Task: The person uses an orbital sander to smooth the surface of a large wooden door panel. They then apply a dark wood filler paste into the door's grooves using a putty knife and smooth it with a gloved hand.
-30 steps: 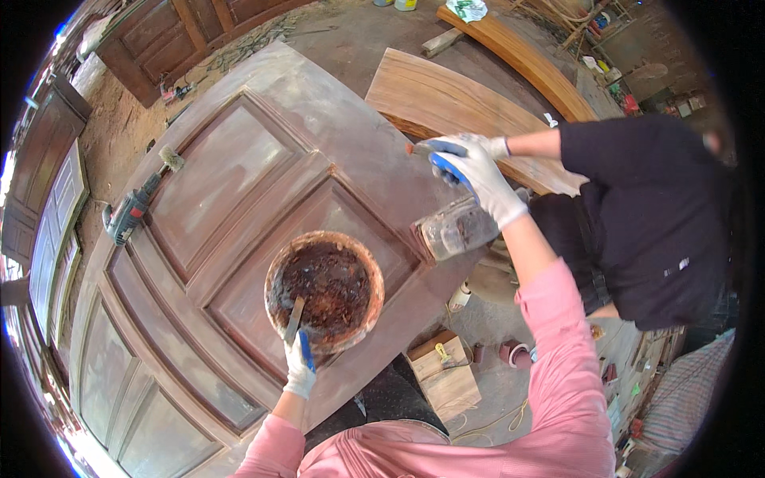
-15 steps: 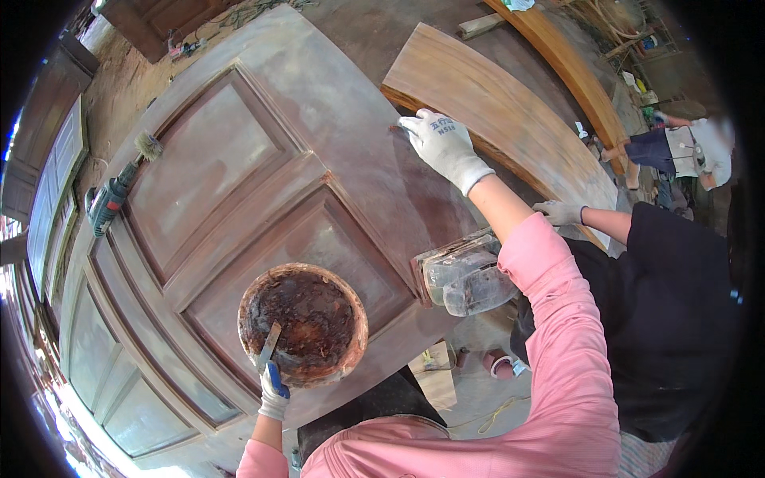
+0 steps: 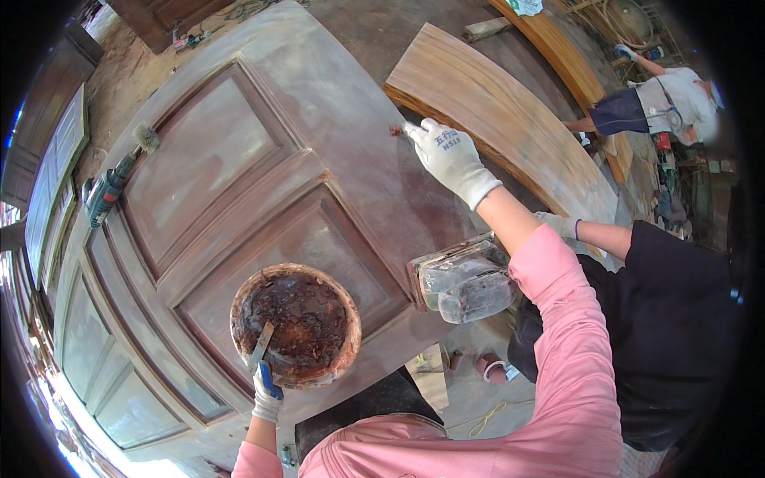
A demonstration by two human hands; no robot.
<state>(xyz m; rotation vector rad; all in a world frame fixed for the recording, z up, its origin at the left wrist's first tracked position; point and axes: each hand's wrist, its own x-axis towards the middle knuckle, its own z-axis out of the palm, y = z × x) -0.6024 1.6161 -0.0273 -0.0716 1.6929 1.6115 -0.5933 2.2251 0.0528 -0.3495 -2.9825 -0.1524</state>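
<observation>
The door [image 3: 343, 88] lies flat, panelled face up. Over its near part is the bowl [image 3: 355, 323] of dark, thick-looking paste [image 3: 307, 315]; whether the bowl rests on the door or is held just above it, I cannot tell. The left hand [image 3: 268, 392] is at the bowl's near-left rim, its fingers grasping the scraper [image 3: 261, 342], whose blade lies over the paste. The right hand [image 3: 450, 159] reaches to the door's right edge, its fingers drawn together, with a small red-brown dab [image 3: 396, 131] at their tips; seen from the back of the glove, I cannot tell whether they grasp anything.

For good work at that edge, small dabs pressed firmly and drawn out thin would probably serve better than a heap. The bowl is best kept level, clear of the door's mouldings. The right forearm passes close to the clear bin [image 3: 478, 295] beside the door's right edge, so the elbow should probably stay high, also leaving room for the co-worker's hand [image 3: 558, 225] beyond the bin.
</observation>
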